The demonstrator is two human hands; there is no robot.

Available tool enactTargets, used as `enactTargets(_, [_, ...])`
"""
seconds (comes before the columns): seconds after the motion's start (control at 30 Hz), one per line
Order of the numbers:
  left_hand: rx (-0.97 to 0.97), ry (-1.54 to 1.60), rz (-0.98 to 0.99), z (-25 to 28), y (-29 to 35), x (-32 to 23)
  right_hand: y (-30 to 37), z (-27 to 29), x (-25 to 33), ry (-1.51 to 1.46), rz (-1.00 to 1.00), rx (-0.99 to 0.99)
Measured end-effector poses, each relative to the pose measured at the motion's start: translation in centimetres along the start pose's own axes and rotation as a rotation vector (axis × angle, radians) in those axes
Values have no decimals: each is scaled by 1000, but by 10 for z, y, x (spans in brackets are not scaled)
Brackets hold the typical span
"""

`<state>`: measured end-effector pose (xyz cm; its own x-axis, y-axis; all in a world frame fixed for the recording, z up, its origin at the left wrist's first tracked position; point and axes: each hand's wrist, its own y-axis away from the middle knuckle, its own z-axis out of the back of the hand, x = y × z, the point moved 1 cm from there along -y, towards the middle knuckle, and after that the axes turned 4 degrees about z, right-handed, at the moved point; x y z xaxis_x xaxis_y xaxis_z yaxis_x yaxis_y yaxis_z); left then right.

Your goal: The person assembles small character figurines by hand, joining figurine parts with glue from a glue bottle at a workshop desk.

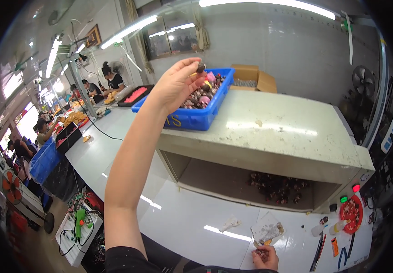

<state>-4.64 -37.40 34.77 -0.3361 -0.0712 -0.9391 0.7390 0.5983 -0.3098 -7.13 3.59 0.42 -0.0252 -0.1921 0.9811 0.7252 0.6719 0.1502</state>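
Dark round piece: the small knob is up at the fingertips of the left hand, seen against the far side of the blue bin.
Handling: likely light and firm, probably apt to roll out of a loose hold; best gripped across its widest sides.
Left fingers: thumb and forefinger pinch the knob, the gap between them no wider than it; the other fingers are half curled, over the bin.
Right fingers: those of the right hand are curled around a few dark-red pieces, low and near a stained pad.
Bin contents: many small mixed pieces, dark, pink and white.
Under the bin: a cream open-fronted cabinet, with a dark heap inside.
Counter right side: on the white counter, a red bowl of small bits and blue-handled pliers.
Beyond: an open cardboard box behind the bin; co-workers sit well apart, at far left.
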Motion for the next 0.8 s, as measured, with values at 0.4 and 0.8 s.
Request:
enactTargets(0.4, [98,395,526,-100,217,229,-50,0,-3,-78,127,92])
enactTargets(0.8, [84,313,555,-107,240,256,-35,2,-5,-104,85,73])
